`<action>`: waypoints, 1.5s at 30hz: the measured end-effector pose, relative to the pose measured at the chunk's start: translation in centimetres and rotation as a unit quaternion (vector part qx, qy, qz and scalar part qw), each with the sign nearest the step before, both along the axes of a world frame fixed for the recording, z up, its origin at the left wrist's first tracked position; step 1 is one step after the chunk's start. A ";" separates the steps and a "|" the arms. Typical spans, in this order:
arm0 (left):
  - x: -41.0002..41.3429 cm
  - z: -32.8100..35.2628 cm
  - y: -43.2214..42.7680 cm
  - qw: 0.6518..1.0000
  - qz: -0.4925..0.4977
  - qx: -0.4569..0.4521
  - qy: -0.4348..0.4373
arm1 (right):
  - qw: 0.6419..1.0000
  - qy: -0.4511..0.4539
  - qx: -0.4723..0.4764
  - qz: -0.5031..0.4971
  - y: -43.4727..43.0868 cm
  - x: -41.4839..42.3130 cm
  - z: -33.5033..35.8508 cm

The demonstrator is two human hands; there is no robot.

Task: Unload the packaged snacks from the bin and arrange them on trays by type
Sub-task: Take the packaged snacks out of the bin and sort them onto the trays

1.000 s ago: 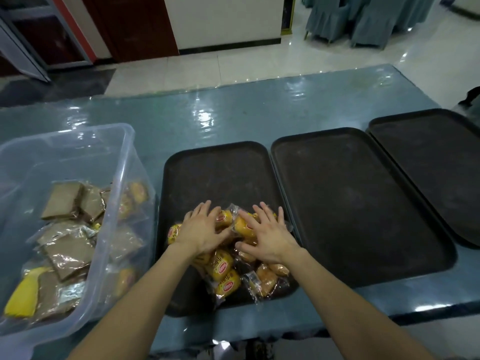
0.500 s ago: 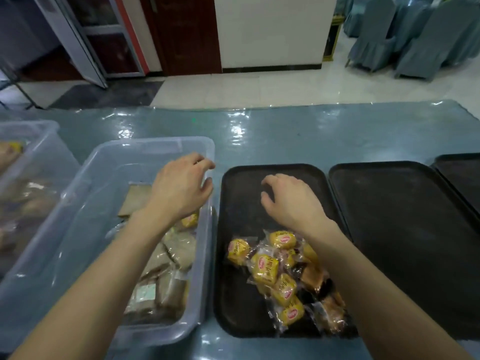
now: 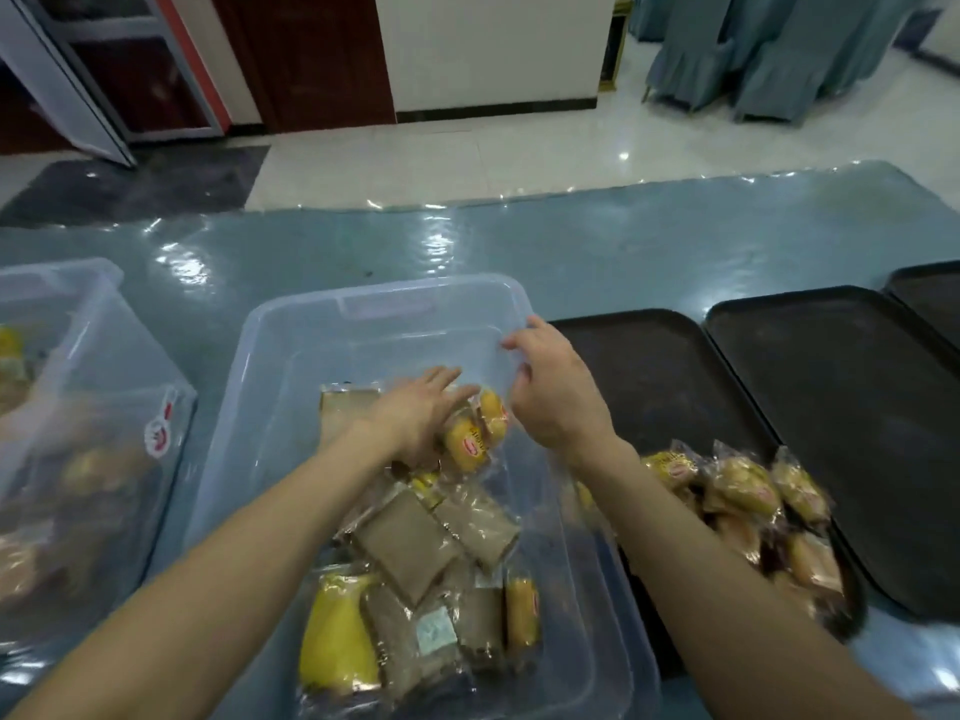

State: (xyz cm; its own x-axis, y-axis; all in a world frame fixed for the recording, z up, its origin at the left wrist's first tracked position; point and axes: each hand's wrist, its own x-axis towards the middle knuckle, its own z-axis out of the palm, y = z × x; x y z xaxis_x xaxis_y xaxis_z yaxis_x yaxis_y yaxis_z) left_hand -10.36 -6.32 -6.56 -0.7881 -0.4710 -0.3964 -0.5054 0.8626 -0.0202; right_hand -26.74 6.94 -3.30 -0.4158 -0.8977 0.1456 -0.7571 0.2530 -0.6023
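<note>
A clear plastic bin (image 3: 291, 356) stands in the middle of the table and holds brown packets (image 3: 410, 543), a large yellow packet (image 3: 337, 636) and small yellow cake packets (image 3: 470, 439). My left hand (image 3: 415, 418) is inside the bin with fingers stretched out, touching the yellow cake packets at the back of the heap. My right hand (image 3: 556, 397) hovers over the bin's right rim with loosely curled fingers and holds nothing. To the right of the bin, a dark tray (image 3: 665, 366) carries a pile of yellow cake packets (image 3: 737, 491) at its near end.
A second dark tray (image 3: 852, 407) lies to the right of the first, and the corner of a third tray (image 3: 930, 293) shows at the far right. Another clear bin (image 3: 78, 407) with snacks stands at the left. The table has a glossy blue cover (image 3: 571, 241).
Both hands left the pile on the tray and moved left to the bin. My left hand went down onto the yellow packets; my right hand came over the bin's right rim.
</note>
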 end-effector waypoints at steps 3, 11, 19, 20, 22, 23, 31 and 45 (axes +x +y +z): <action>-2.1 -2.5 -0.5 0.999 -0.048 0.000 0.000 | 0.998 -0.031 -0.041 -0.025 0.4 -0.4 -0.3; -2.7 -5.9 -1.2 0.990 -0.123 -0.049 0.044 | 0.997 -0.037 -0.053 -0.039 0.4 -0.3 -0.3; -2.2 -6.1 -0.5 0.952 -0.282 -0.108 0.046 | 0.997 -0.023 -0.072 -0.034 0.3 -0.6 -0.7; -1.9 -5.9 -0.4 0.954 -0.273 -0.115 0.044 | 0.996 -0.019 -0.076 -0.032 0.3 -0.5 -0.7; -1.0 -4.3 0.0 0.966 -0.227 -0.120 0.042 | 0.997 -0.002 -0.077 -0.024 0.3 -0.5 -0.7; -0.5 -3.2 0.0 0.972 -0.197 -0.118 0.040 | 0.997 0.017 -0.073 -0.019 0.3 -0.5 -0.5; 5.6 2.4 -2.5 0.993 0.027 -0.088 0.070 | 0.908 0.265 0.151 0.288 4.1 4.8 0.9; 7.8 1.8 -6.3 0.957 0.239 -0.034 0.162 | 0.687 0.374 0.472 0.408 7.2 10.1 -5.5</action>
